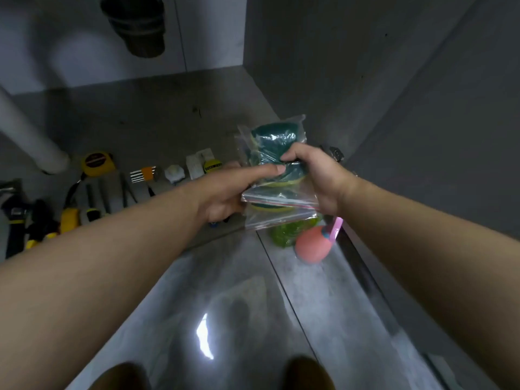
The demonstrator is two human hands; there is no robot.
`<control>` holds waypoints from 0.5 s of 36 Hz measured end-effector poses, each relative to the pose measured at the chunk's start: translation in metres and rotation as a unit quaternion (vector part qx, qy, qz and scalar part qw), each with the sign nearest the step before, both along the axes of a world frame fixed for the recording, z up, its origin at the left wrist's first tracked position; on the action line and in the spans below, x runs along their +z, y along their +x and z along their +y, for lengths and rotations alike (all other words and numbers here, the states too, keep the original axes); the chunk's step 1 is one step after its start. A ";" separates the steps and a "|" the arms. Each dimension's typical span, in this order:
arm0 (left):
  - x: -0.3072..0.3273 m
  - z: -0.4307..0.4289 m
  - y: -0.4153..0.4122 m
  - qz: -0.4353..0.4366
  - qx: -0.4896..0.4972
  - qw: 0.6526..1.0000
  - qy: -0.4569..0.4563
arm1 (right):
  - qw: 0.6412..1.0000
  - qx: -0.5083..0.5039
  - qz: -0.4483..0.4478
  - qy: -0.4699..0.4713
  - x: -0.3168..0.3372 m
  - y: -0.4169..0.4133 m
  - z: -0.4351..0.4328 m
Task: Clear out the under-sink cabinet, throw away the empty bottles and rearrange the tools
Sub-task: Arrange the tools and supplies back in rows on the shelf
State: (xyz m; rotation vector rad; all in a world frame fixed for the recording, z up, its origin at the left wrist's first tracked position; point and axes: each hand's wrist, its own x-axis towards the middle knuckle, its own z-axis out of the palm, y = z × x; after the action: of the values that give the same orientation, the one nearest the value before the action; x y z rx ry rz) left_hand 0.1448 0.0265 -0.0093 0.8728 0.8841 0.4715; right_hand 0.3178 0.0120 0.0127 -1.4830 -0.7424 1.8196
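Both my hands hold clear zip bags of green and yellow sponges [271, 142] above the cabinet's front edge. My left hand [228, 192] grips the bags from the left, thumb pressed on top. My right hand [312, 170] pinches them from the right. On the cabinet floor [157, 116] to the left, tools lie in a row: a yellow tape measure [97, 162], a second small tape measure [212, 166], a comb-like set of small tools [142, 173], pliers and screwdrivers with yellow and black handles [70, 218]. The ends of the bags hang below my hands.
A white drain pipe [28, 136] slants down at the left and a black sink trap [138, 26] hangs at the top. On the grey tile floor [225, 305] below the bags lie a green scrubber [289, 232] and a pink brush [312, 246]. The cabinet's side wall [337, 80] rises at the right.
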 end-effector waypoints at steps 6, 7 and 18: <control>-0.014 0.048 0.018 0.053 0.085 0.995 -0.019 | 0.977 -0.092 -0.179 0.067 -0.015 0.014 0.028; -0.017 0.058 0.022 0.060 0.098 0.993 -0.020 | 0.966 -0.117 -0.219 0.074 -0.020 0.018 0.030; -0.059 0.131 0.097 0.071 0.152 0.986 -0.017 | 0.896 -0.109 -0.419 0.100 -0.072 0.045 0.029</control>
State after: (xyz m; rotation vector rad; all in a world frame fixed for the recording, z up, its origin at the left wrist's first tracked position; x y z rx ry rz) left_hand 0.2421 0.1573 -0.0687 0.7500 1.1621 0.6626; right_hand 0.3628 0.0411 -0.0594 -2.1054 -1.0608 0.8487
